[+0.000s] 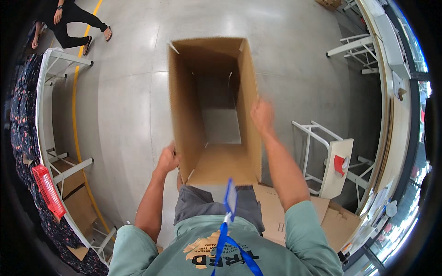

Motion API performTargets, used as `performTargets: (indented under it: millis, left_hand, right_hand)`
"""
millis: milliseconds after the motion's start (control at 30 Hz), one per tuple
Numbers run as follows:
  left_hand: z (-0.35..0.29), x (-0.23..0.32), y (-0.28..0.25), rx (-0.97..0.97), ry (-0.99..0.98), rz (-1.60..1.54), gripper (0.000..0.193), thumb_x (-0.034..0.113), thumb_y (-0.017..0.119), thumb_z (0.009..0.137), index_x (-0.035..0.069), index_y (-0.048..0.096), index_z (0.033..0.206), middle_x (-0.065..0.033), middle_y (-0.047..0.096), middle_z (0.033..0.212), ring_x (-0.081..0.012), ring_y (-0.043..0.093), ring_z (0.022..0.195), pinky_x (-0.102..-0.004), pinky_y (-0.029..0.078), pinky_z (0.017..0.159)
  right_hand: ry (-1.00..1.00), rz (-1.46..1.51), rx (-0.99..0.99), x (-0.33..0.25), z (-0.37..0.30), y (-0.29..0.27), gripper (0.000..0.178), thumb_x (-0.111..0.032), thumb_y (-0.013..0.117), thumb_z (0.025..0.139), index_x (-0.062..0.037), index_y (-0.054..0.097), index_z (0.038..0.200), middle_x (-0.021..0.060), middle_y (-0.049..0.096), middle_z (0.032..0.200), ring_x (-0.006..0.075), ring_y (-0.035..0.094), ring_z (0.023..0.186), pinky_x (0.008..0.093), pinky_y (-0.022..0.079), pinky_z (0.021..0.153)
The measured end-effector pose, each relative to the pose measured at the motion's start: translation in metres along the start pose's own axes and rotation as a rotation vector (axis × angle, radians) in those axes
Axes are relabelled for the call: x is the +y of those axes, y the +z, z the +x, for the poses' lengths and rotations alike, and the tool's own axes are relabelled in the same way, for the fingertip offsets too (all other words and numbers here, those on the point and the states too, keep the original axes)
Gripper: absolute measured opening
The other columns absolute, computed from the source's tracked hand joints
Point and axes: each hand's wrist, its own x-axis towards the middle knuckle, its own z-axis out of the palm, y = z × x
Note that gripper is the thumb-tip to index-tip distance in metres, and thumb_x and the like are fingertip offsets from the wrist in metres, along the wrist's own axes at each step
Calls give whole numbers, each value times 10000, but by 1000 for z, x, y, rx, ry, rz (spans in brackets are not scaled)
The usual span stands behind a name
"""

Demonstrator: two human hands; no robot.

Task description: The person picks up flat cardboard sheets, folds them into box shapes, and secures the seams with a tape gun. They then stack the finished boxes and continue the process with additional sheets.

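Observation:
A tall brown cardboard box (pixel 223 163) stands opened out in front of my legs, its upper end open. Grey floor shows through its lower end, so the bottom seems open as well. My left hand (pixel 168 158) is closed at the box's left wall, near the corner closest to me, with its fingertips partly hidden. On the opposite side my right hand (pixel 263 115), a little blurred, is closed against the right wall, farther along. A blue lanyard with a badge (pixel 230 195) hangs over the near edge of the box.
Folded dark patterned cloth (pixel 24 101) and a red plastic basket (pixel 48 191) lie on the left table. A white-framed stool (pixel 338 175) holds a tape roll at right. Flat cardboard (pixel 271 207) lies behind my right side. A person (pixel 69 23) walks far left.

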Motion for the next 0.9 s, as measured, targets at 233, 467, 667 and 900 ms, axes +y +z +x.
performTargets:
  millis: [233,467,667,900]
  left_hand:
    - [3,2,42,81,-6,-34,647,50,592,847,80,457,1479,-278,712,1042,-449,695,956,-472,553,852]
    - [13,18,34,58,-72,17,737,118,680,849,79,388,1524,-254,704,1174,-437,698,1013,-492,548,902]
    - [21,20,35,26,-47,171,947,237,752,836,66,222,1602,-263,668,1266,-442,666,1109,-511,529,956]
    - [11,48,16,118,-3,254,1052,354,781,845,-34,157,1598,-329,427,1523,-475,504,1346,-497,461,1089]
  right_hand:
    - [19,41,-42,28,-13,7,233,-200,597,942,2,606,1058,297,661,839,487,655,815,568,504,722]
    - [-190,224,266,-42,-31,-44,426,-267,693,937,-1,601,1257,175,718,1064,396,693,933,485,548,796]
    - [-594,1370,-299,-135,-146,-266,262,-216,679,979,36,704,1044,158,705,917,278,696,834,371,567,744]
    - [-1391,1512,-926,-213,-206,-377,252,-139,640,1012,-65,637,772,117,629,914,318,633,830,468,515,729]
